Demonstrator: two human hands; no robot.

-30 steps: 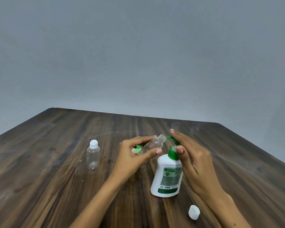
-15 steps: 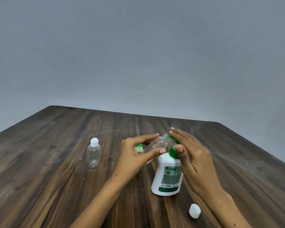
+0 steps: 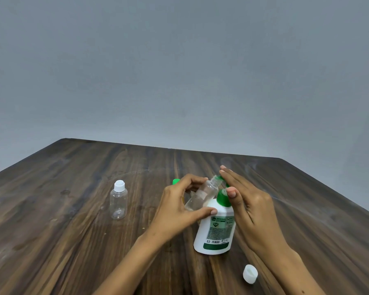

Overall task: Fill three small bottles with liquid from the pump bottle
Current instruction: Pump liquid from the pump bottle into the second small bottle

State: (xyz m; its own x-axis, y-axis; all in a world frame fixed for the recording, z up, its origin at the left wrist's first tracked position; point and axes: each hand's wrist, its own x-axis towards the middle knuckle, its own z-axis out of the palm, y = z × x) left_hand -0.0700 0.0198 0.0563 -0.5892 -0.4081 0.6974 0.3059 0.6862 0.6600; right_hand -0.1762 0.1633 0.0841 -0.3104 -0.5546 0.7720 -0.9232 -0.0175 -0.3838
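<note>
On the left of the dark wooden table (image 3: 51, 209), a capped small bottle (image 3: 119, 201) stands upright, clear, with a white cap, well apart from the hands; whether it holds any liquid cannot be told. Just behind the left hand a green-topped thing (image 3: 176, 181) peeks out, mostly hidden, so what it is stays uncertain.

At the centre, the left hand (image 3: 175, 209) grips an open small bottle (image 3: 202, 194), fingers curled over the far side and thumb along the near side. The bottle is tilted, with its uncapped neck raised to the right toward the spout of the pump bottle (image 3: 216, 231), which stands upright on the table with a white body, printed label and green pump. The neck looks to be right at the spout, though the contact itself is partly hidden by fingers.

The right hand (image 3: 249, 205) lies over the pump head, fingers straight and close together on top, thumb beside the green collar. To the near right, a loose white cap (image 3: 250, 273) rests on the table by the right forearm.

The step in hand appears to be filling this bottle. The next move probably calls for a steady press down on the pump while the left hand keeps the neck under the spout, then recapping with the loose cap.
</note>
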